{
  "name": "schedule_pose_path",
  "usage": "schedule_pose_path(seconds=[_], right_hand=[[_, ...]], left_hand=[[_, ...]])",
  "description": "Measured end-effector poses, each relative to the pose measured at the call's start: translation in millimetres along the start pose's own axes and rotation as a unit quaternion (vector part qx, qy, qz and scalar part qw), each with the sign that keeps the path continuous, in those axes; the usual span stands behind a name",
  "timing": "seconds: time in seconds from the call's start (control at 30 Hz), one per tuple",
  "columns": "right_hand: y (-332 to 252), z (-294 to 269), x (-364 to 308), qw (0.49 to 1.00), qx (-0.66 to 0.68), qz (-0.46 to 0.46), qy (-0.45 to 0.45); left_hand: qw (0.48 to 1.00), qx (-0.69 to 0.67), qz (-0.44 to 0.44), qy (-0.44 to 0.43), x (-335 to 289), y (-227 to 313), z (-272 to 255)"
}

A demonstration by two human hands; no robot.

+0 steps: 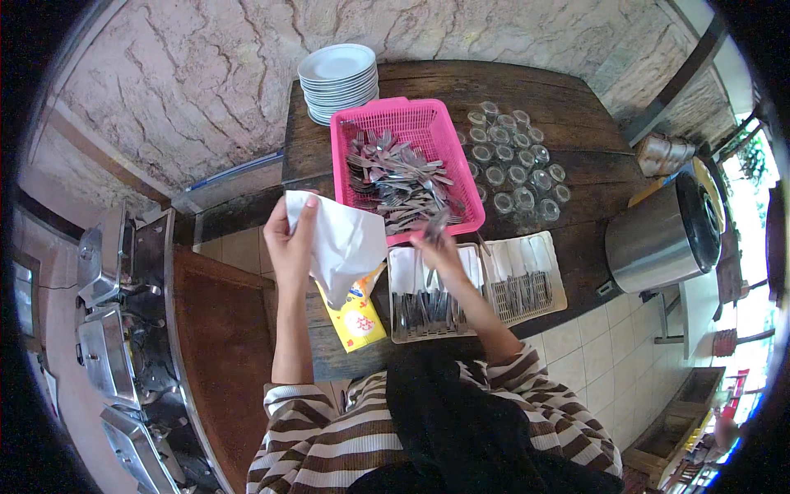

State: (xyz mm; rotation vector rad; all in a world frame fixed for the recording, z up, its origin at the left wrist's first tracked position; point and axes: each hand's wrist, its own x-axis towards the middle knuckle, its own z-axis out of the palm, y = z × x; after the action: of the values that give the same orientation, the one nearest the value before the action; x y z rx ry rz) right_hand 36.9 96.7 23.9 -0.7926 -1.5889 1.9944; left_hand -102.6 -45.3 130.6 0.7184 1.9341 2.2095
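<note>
My left hand (290,239) pinches a white paper napkin (350,243) by its upper left corner, thumb on top. My right hand (438,251), smeared by motion, is closed around metal cutlery (434,224) at the near edge of a pink plastic basket (457,136); whether it is forks or spoons I cannot tell. Inside the basket lies a jumbled heap of forks and other cutlery (399,177). Partly under the napkin rests a yellow napkin packet (362,325). Below my right hand stands a white tray (397,257) holding cutlery with white paper around the upper ends.
A second cream tray (551,257) of paper-topped cutlery adjoins the first. Behind the basket rises a stack of white plates (339,82). Several upturned glasses (514,156) cover the table's right part. A large steel pot (658,235) stands at right, chafing dishes (111,354) at left.
</note>
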Motion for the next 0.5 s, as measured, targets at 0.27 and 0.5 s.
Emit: schedule_pose_path(seconds=[0.27,0.5], right_hand=[[-94.7,-3.5,-3.1,0.952,-0.129,-0.169,-0.221],[-92.5,-4.7,-0.5,0.950,-0.168,-0.191,-0.180]], left_hand=[[0.983,-0.007,-0.039,-0.181,-5.9,10.9,30.0],[0.955,0.137,0.135,-0.227,-13.9,32.0,33.3]])
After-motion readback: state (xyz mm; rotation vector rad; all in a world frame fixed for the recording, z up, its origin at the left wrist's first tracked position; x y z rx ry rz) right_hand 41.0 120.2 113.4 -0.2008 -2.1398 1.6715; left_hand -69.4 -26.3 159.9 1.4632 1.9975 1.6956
